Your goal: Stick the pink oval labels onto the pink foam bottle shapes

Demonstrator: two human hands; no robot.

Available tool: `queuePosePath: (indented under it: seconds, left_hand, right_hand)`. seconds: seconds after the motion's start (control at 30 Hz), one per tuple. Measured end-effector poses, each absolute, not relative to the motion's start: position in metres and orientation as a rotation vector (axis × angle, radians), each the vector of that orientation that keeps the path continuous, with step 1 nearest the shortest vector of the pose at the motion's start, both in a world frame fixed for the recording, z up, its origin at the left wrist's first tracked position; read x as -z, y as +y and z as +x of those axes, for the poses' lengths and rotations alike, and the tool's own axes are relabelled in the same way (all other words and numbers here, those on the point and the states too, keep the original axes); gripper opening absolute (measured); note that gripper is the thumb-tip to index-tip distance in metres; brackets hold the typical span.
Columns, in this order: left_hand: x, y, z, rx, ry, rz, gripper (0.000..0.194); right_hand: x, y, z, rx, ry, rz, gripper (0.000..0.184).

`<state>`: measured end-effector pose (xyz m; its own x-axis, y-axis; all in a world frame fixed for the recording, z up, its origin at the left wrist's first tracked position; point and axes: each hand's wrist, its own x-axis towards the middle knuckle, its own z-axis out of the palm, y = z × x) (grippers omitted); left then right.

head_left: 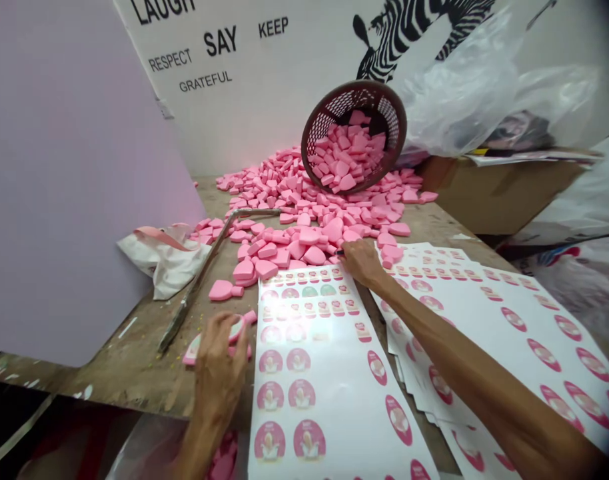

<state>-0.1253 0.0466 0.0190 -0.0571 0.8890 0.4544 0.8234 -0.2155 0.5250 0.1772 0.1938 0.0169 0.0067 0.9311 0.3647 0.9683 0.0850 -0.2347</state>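
Left hand (pixel 218 357): low over the counter (pixel 169 383), fingers curled round a pink bottle-shaped piece (pixel 237 329) with pale label; labelled piece (pixel 191 351) just beside, on the counter. Right hand (pixel 363 261): at the far end of the sticker sheet (pixel 339 387), small dark object (pixel 340 253) at the fingers, grip impossible to tell. Beyond: heap of pink pieces (pixel 309 235), more inside a tipped brown basket (pixel 402 127). Right side: overlapping printed sheets (pixel 479 307). Left side: bent rod (pixel 177 320), white cloth bag (pixel 164 260).
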Motion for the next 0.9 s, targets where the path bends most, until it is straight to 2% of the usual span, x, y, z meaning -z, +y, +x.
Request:
queuePosePath:
  seconds: [0.1,0.17,0.23,0.33,0.4,0.5,0.6,0.7,0.8,0.9]
  left_hand:
    - [-0.03,0.05,-0.079,-1.194,1.537,1.953,0.021]
    - [-0.034,0.052,-0.048,-1.156,1.342,1.767,0.032]
    - [-0.033,0.053,-0.025,-1.083,1.167,1.613,0.034]
    - [-0.024,0.05,-0.016,-0.993,1.116,1.415,0.024]
    - [-0.016,0.047,-0.023,-0.968,1.188,1.217,0.027]
    - [-0.008,0.041,-0.039,-0.973,1.207,0.955,0.031]
    - [-0.005,0.039,-0.044,-0.997,1.157,0.905,0.031]
    - [-0.001,0.043,-0.04,-0.967,1.181,0.969,0.034]
    - [0.005,0.046,-0.036,-0.951,1.172,0.987,0.039]
    - [0.01,0.048,-0.036,-0.972,1.16,1.008,0.039]
  right_hand:
    - [-0.032,0.157,0.165,-0.019,-1.855,-1.793,0.027]
    - [-0.037,0.125,0.151,-0.453,-1.718,-1.588,0.032]
    - [-0.034,0.097,0.138,-0.787,-1.587,-1.441,0.037]
    - [-0.019,0.072,0.129,-0.961,-1.53,-1.356,0.039]
    - [-0.005,0.066,0.133,-0.838,-1.574,-1.441,0.036]
    - [0.015,0.063,0.14,-0.479,-1.744,-1.646,0.026]
    - [0.029,0.062,0.14,-0.158,-1.948,-1.688,0.016]
    - [0.036,0.06,0.136,0.085,-2.04,-1.665,0.015]
    - [0.039,0.059,0.134,0.182,-2.063,-1.657,0.016]
    - [0.039,0.059,0.136,0.12,-2.043,-1.641,0.015]
